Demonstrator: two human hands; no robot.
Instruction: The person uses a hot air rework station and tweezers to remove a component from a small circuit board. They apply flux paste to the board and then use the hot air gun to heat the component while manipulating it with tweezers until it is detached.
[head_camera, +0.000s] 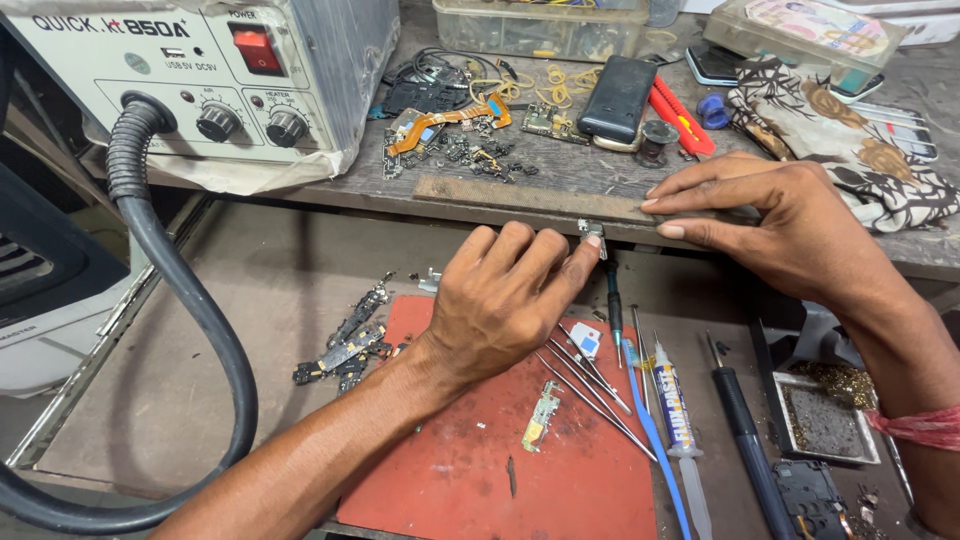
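My left hand (505, 295) is curled over the red work mat (470, 470), its fingertips pinching a small silver metal part (593, 233) against the front edge of the upper wooden shelf (560, 180). My right hand (775, 225) lies flat on that shelf edge with its fingers stretched out toward the small part, the fingertips a little to its right and holding nothing. Just below the part, a dark thin tool (613, 300) points up from the lower bench.
A hot-air rework station (200, 80) with a black hose (190, 330) stands at left. Circuit scraps (450, 140), a black phone (617, 98) and a patterned cloth (850, 150) lie on the shelf. Tweezers (590, 385), a flux syringe (675, 410), a screwdriver (745, 440) and a metal tray (825, 420) sit below.
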